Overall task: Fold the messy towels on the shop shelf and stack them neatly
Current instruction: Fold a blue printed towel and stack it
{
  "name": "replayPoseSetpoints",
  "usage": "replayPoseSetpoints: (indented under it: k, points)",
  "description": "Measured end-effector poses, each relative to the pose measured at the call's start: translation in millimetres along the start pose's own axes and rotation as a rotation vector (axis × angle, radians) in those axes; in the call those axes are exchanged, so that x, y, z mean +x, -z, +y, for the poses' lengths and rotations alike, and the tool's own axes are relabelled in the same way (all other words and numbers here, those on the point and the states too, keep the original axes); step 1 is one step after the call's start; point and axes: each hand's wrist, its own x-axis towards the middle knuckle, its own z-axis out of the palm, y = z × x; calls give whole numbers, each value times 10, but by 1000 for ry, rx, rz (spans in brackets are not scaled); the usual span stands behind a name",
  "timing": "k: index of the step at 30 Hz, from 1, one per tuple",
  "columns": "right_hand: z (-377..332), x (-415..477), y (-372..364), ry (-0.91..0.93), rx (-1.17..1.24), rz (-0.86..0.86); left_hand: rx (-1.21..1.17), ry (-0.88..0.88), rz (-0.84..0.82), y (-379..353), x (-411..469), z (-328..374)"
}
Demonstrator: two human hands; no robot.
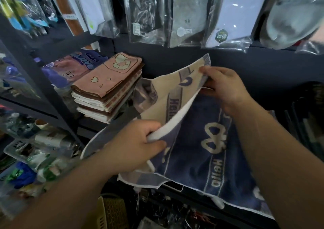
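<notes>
Head view: a blue towel [219,141] with cream "Hello" lettering and a bow figure lies spread on the right part of the dark shelf [89,124]. Its near edge reaches over the shelf's front edge. One layer of it is turned up, showing a cream reverse side with blue lettering.

The left hand [133,146] is at the near side. Its fingers [154,123] and thumb are curled round the white folded edge of the raised layer and pinch it. The right hand [226,88] is at the far side, toward the back of the shelf. Its fingers are bent round the far corner of the same layer and hold it up off the blue face below. The raised cloth runs slack between the two hands.

Just left of the towel, toward the shelf's back left, stands a stack of folded towels [108,87]. The top one is pink with a brown border, a heart and a cartoon figure. Some crumpled greyish cloth [144,92] lies between stack and towel; whether it belongs to the blue towel cannot be told.

Behind the stack lies a pink and purple packet [75,66]. Above the shelf hang plastic-wrapped packets [185,18]. Below its front edge is a yellow basket [112,213].
</notes>
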Motion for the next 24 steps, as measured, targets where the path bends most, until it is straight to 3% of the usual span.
replayPoseSetpoints:
  k: [4,9,14,16,18,20,22,24]
  points:
    - [22,-123,436,-64,18,135,-90,-83,-262,-527,213,198]
    - [155,-264,805,-73,-17,280,-144,-53,-385,-984,374,338]
    - [429,-353,990,-148,-342,302,-244,105,-528,-1100,354,308]
    - [568,-359,994,-208,-541,242,-222,86,-396,-1026,351,221]
    - [707,-324,980,-260,-892,130,-129,24,-142,-898,359,60]
    - [748,-309,871,-248,-1102,125,22,22,128,-736,345,-170]
    - [681,-306,677,-78,-1183,154,136,57,341,-576,299,-397]
    - [565,-284,416,89,-1237,99,196,145,412,-443,222,-593]
